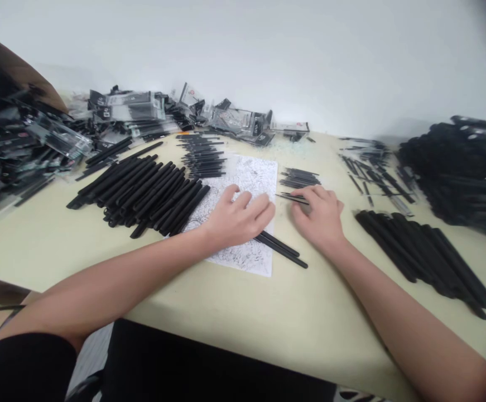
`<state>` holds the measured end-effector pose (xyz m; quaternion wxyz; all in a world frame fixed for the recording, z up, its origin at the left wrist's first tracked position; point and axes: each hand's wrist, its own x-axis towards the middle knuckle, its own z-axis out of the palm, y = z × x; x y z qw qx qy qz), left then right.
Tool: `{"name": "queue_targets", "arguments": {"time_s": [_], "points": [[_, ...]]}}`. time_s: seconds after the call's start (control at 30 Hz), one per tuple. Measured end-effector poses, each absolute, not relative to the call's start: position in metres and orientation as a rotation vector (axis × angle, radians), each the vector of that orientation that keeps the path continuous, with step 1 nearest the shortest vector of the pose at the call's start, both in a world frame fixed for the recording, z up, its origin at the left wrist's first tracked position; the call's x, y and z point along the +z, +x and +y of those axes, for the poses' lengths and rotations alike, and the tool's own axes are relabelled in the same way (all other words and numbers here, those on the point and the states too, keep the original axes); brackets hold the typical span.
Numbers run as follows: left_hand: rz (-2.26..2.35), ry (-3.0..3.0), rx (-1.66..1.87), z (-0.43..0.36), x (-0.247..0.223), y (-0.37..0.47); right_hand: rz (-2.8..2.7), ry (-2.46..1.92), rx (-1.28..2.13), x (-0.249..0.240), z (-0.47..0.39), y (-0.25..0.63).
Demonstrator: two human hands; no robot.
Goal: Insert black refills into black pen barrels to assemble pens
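1. The left hand (236, 219) lies palm down on the scribbled paper sheet (249, 184), fingers loosely spread and nearly flat. It grips nothing that can be seen; its heel covers the near ends of two black pen barrels (282, 250), which run out from under it toward 4 o'clock.

2. The right hand (318, 215) rests just beside the left, at its 3 o'clock, fingers curled narrow. The fingertips (299, 207) touch a thin black refill (289, 196) lying at the sheet's right edge. Whether the refill is pinched or merely touched, I cannot tell.

3. A small bundle of refills (299, 177) lies at 12 o'clock of the right hand, just beyond the fingertips.

4. A larger group of refills (203, 153) sits at 11 o'clock of the left hand, at the sheet's far left corner.

5. A dense row of black pen barrels (142, 190) lies at 10 o'clock of the left hand, overlapping the sheet's left edge.

6. A second heap of barrels (427, 257) lies at 3 to 4 o'clock of the right hand, slightly apart from the wrist.

7. Loose small parts (372, 167) and a large black pile (460, 167) occupy the far right; packaged stock (129, 109) lines the wall at 11 o'clock.

8. Open room: the cream tabletop (234, 307) is bare between the sheet and the near edge, under both forearms.
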<state>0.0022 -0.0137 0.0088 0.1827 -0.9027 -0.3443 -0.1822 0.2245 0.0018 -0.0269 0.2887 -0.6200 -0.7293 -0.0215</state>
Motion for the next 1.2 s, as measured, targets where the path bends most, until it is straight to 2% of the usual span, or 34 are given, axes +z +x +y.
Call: {"name": "queue_targets", "arguments": {"time_s": [0.23,0.6,1.2], "points": [[-0.52,-2.753,-0.48,-0.005,-0.006,0.003,-1.918,-1.664,-0.052,-0.03,0.003,0.225],[-0.586,-2.958,-0.429,-0.004,-0.002,0.003,-1.86,-1.713,-0.063,-0.028,0.003,0.224],[-0.328,-2.999,-0.448,-0.002,0.001,0.001,-1.84,-1.653,0.044,-0.03,0.007,0.225]]}}
